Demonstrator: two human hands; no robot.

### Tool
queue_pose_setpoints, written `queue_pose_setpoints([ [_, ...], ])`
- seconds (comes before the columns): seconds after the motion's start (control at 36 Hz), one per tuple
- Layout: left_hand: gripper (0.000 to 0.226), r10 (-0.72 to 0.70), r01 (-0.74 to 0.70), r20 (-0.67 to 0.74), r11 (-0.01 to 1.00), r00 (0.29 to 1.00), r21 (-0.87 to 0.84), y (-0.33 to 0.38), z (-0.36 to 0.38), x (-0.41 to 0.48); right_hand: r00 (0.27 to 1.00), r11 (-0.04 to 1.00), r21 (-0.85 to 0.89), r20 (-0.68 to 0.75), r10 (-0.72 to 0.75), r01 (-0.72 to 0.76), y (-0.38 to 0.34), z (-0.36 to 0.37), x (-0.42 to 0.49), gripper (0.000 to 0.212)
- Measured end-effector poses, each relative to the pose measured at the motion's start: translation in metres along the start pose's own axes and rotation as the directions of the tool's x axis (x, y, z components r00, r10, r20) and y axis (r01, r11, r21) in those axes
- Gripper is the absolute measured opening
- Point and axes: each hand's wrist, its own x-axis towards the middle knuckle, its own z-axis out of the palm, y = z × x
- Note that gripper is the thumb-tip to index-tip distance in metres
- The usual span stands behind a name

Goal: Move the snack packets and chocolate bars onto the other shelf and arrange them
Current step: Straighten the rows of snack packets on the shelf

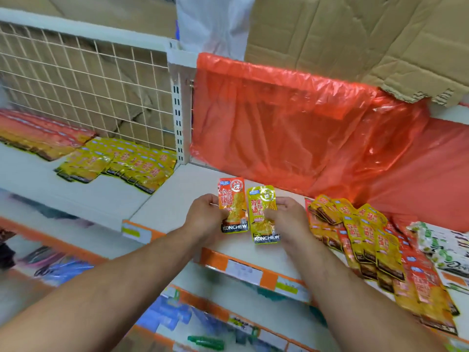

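Observation:
My left hand [204, 216] grips an orange KONCHEW snack packet [233, 199] by its left edge, held upright over the right shelf [175, 207]. My right hand [289, 219] grips a yellow KONCHEW snack packet [262, 212] right beside it. A loose pile of yellow and red packets [365, 240] lies on the right shelf, to the right of my right hand. On the left shelf [83, 194], yellow packets [121, 162] lie in overlapping rows, and red-orange packets [40, 138] lie in rows further left.
A red plastic bag [291, 128] hangs over the back of the right shelf. White-green wrapped packs [441, 242] lie at the far right. A white slotted upright [179, 110] divides the shelves. Wire mesh [83, 82] backs the left one. Cardboard [355, 34] is above. Lower shelves hold goods.

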Motion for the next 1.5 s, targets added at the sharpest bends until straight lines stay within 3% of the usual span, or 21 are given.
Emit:
queue_pose_setpoints([
  [0.44,0.01,-0.026,0.031,-0.218,0.999,0.976,0.02,-0.062,-0.209,0.018,0.979,0.999,0.005,0.198,0.049,-0.05,-0.008,0.217,-0.04,0.024],
  [0.67,0.011,-0.071,0.056,-0.274,0.996,0.959,-0.064,-0.076,-0.257,0.048,0.96,0.998,-0.055,0.276,0.037,-0.023,-0.014,0.277,-0.013,0.023],
  [0.92,0.009,-0.098,0.093,-0.38,0.995,0.92,-0.031,-0.073,-0.31,0.097,0.928,0.995,-0.099,0.371,0.034,0.003,-0.025,0.347,0.04,0.041],
  [1.06,0.008,-0.112,0.116,-0.451,0.993,0.886,-0.02,-0.07,-0.335,0.12,0.918,0.994,-0.106,0.393,0.043,-0.001,-0.024,0.381,0.059,0.021],
  [1.31,0.012,-0.124,0.117,-0.41,0.992,0.903,-0.043,-0.068,-0.365,0.162,0.95,0.986,-0.166,0.301,0.084,-0.034,-0.022,0.429,0.083,0.027],
  [1.5,0.011,-0.005,0.006,-0.304,1.0,0.953,0.003,-0.061,-0.4,0.2,0.99,0.974,-0.226,0.129,0.064,-0.033,-0.023,0.466,0.09,0.033],
])
